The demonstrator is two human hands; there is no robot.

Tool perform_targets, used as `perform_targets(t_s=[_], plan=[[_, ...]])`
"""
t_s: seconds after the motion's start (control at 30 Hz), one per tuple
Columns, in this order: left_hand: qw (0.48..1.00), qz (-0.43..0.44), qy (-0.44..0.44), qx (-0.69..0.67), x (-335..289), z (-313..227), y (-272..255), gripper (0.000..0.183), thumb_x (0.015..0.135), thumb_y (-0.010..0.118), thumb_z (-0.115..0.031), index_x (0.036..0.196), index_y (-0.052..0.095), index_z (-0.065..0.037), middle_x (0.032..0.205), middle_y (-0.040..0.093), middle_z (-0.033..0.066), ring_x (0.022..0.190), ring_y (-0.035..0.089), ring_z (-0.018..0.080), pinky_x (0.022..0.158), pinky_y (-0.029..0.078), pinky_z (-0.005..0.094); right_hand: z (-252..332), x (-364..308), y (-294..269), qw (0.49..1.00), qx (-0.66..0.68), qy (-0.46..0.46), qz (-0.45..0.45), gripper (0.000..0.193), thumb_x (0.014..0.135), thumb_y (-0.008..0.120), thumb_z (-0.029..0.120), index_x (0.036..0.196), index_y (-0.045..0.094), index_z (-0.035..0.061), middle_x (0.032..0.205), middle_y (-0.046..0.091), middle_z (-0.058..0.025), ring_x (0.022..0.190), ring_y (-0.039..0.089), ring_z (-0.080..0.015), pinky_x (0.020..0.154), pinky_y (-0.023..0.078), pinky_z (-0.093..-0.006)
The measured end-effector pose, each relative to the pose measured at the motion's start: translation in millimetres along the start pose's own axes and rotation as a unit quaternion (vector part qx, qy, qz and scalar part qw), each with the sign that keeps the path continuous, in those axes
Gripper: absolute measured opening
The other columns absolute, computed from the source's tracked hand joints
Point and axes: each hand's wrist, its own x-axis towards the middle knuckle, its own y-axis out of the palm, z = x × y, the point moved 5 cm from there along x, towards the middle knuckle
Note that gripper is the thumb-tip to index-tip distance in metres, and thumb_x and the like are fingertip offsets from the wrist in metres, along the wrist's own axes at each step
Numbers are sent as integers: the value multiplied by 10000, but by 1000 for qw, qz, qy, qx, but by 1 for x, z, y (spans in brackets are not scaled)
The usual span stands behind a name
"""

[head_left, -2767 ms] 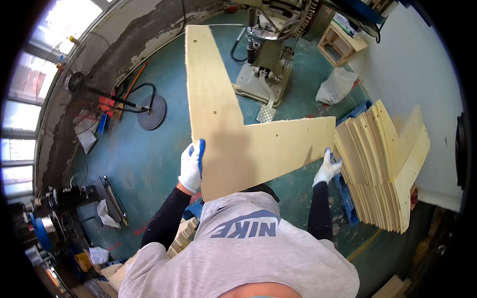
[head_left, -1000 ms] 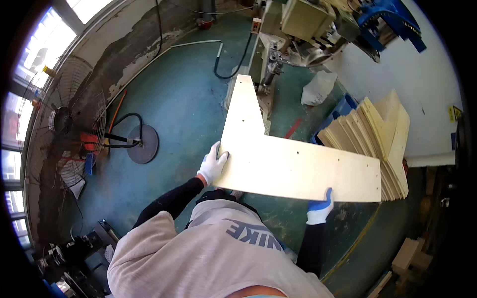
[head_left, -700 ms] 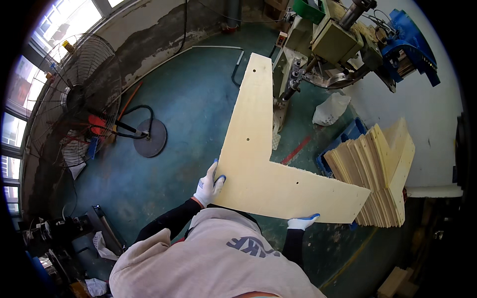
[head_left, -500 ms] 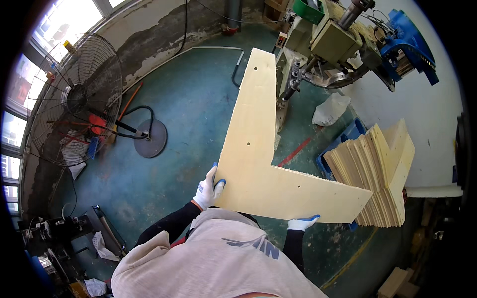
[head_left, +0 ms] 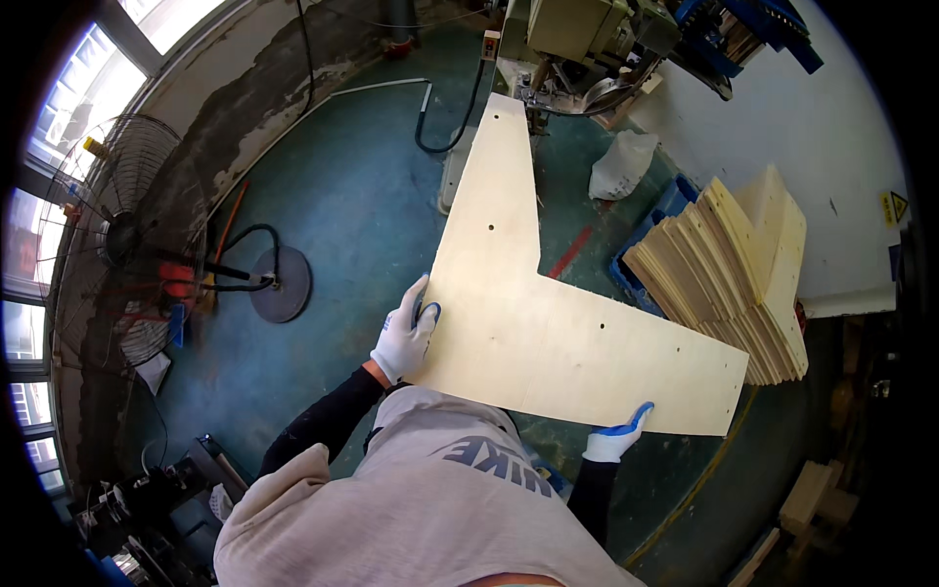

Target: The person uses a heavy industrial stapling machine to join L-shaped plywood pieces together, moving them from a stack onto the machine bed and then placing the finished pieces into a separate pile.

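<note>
I hold a large L-shaped plywood panel [head_left: 528,313] flat in front of my chest. It is pale wood with a few small drilled holes. My left hand [head_left: 406,333], in a white glove with blue fingertips, grips the panel's left edge near the inner corner. My right hand [head_left: 616,440], gloved the same way, grips the near edge of the panel's right arm from below. The panel's long arm points away from me, its far end close to a green machine [head_left: 577,39].
A stack of similar plywood panels [head_left: 734,274] leans on a blue pallet at the right. A white sack [head_left: 621,161] lies near the machine. A standing fan [head_left: 127,245] with a round base [head_left: 279,284] and black hoses sit on the teal floor at left.
The view has swung from the stack toward the machine. The panel's long arm now reaches closer to the machine. Both hands keep their grip, and the right hand has shifted along the near edge.
</note>
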Motion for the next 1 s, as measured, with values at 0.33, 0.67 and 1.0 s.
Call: perform_targets(t_s=[0.33,0.67,1.0], plan=[[1000,14,3,27,15,-14,0,522,1014,538,-135,1485,357,1,757,592,115,630,541,165,639,467,322,14,2,13,1000,15,-16,-21,662,1053,386,543,1535,347,91,1575,380,-103,1400,399,-310,1171,313,-465],[990,109,-6,90,47,-38,23,589,1012,465,-107,1561,265,-36,1296,605,254,931,682,334,898,495,331,39,9,19,996,-58,-42,-59,650,1064,391,509,1512,373,39,1543,428,-120,1375,439,-313,1151,347,-453],[993,78,-3,88,52,-42,21,557,1045,467,-170,1577,302,-134,932,627,95,748,559,139,769,481,287,49,9,19,998,-42,-16,-51,625,1058,431,486,1485,414,31,1521,460,-112,1371,449,-279,1152,347,-415]])
